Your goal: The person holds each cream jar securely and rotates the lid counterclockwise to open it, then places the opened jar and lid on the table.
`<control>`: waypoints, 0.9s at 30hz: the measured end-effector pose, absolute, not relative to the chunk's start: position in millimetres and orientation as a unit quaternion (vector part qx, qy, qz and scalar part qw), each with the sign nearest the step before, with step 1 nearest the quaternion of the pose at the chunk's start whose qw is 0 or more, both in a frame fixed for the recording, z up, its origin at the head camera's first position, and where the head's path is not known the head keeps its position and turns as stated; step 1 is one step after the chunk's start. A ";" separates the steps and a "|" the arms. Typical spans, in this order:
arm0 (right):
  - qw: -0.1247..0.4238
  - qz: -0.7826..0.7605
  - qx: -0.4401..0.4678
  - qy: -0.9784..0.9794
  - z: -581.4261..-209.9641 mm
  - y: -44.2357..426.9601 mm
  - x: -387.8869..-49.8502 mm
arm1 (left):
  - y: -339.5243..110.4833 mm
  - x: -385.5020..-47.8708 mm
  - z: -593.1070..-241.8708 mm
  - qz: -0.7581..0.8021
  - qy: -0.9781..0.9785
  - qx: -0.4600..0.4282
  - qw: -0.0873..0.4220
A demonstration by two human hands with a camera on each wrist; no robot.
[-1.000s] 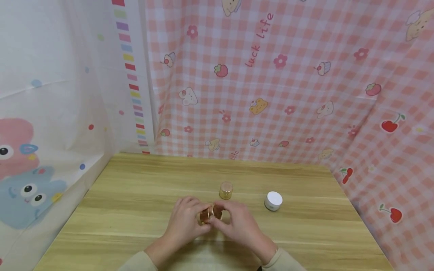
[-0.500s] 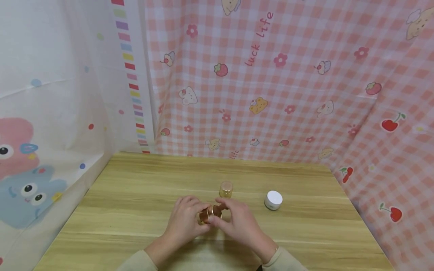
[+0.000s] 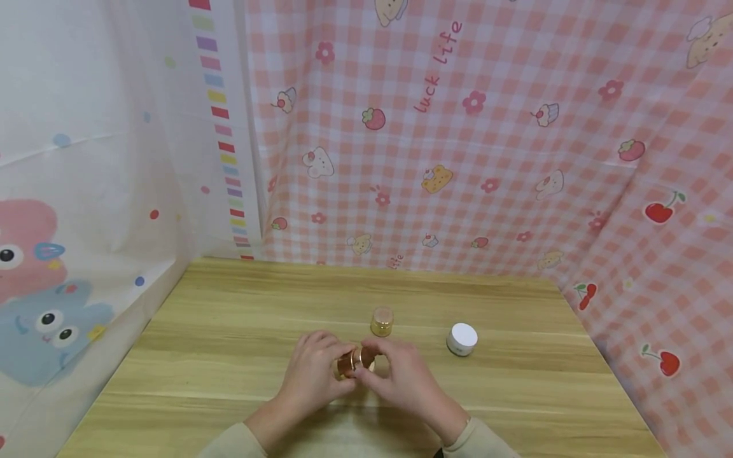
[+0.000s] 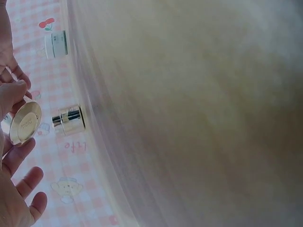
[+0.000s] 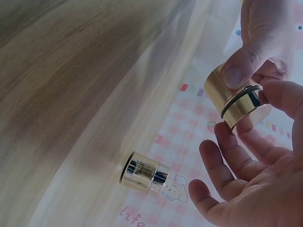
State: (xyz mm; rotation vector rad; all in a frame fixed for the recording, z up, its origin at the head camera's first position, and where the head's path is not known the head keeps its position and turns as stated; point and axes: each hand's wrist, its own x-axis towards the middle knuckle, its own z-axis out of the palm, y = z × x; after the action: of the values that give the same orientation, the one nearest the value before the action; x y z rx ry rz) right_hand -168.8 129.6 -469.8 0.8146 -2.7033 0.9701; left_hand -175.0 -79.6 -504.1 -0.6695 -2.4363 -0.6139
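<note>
Low over the table's front half, a small shiny gold jar (image 3: 346, 364) lies tilted between both hands. My left hand (image 3: 312, 370) grips its wider left part, and the thumb presses that smooth gold wall in the right wrist view. My right hand (image 3: 408, 376) pinches the narrower right end with thumb and finger; its other fingers spread loosely in the right wrist view. A dark line rings the jar (image 5: 215, 89) between the two parts. Its flat gold end, with small raised lettering, faces the left wrist camera. Fingers hide much of the jar.
A stepped gold cylinder (image 3: 382, 322) with a narrower top stands just beyond the hands. A white-lidded jar (image 3: 462, 338) is farther right. Patterned cloth (image 3: 435, 140) hangs behind and at both sides of the wooden table (image 3: 258, 299).
My right fingers have shifted slightly around the jar's right end, the index finger straightening and then bending again. My left hand stays in place, as do the other two items.
</note>
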 end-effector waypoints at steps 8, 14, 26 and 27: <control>0.077 0.318 0.259 -0.909 -470.6 130.7 -166.5 | -79.8 -174.5 -503.5 -0.226 -0.901 -0.250 0.273; 0.087 0.302 0.234 -0.920 -469.3 129.0 -166.7 | -79.4 -174.6 -502.8 -0.234 -0.906 -0.242 0.258; 0.068 0.313 0.240 -0.916 -471.8 129.3 -168.7 | -79.1 -174.0 -503.9 -0.228 -0.915 -0.233 0.237; 0.068 0.314 0.241 -0.916 -471.9 129.7 -168.6 | -79.1 -174.1 -504.0 -0.227 -0.916 -0.232 0.236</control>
State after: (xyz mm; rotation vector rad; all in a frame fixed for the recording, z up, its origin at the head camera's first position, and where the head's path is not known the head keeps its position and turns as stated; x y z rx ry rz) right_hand -168.6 129.7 -471.9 0.7271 -2.7577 0.9469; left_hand -174.1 -79.1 -504.0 -0.6368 -2.5112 -0.6238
